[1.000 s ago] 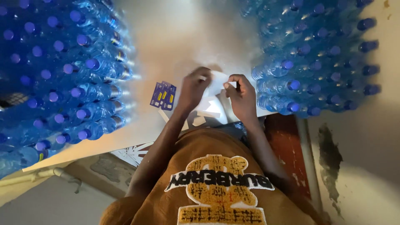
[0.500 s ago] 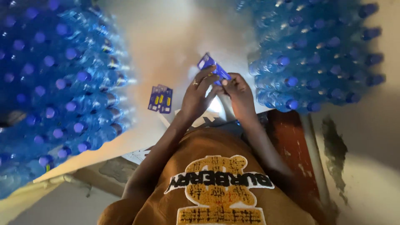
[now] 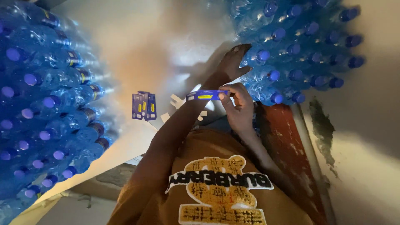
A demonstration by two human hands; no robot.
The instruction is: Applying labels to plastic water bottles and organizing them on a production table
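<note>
My right hand [image 3: 240, 109] pinches one end of a blue label strip with a yellow mark [image 3: 207, 95] and holds it level in front of me. My left hand [image 3: 234, 61] reaches further out, fingers spread, and touches a bottle at the near edge of the right stack of blue-capped plastic bottles [image 3: 300, 46]. It holds nothing. A small pile of matching blue labels [image 3: 144, 106] lies on the white surface [image 3: 125, 54] to the left of my arms.
A second big stack of blue-capped bottles [image 3: 46, 104] fills the left side. White paper scraps [image 3: 176, 100] lie near the label pile. A worn red-brown surface [image 3: 287, 137] runs along the right, beside a pale wall with a dark stain [image 3: 323, 137].
Both hands held the label together before. Now my left hand has let go and reached out to the right bottle stack, while my right hand keeps the label.
</note>
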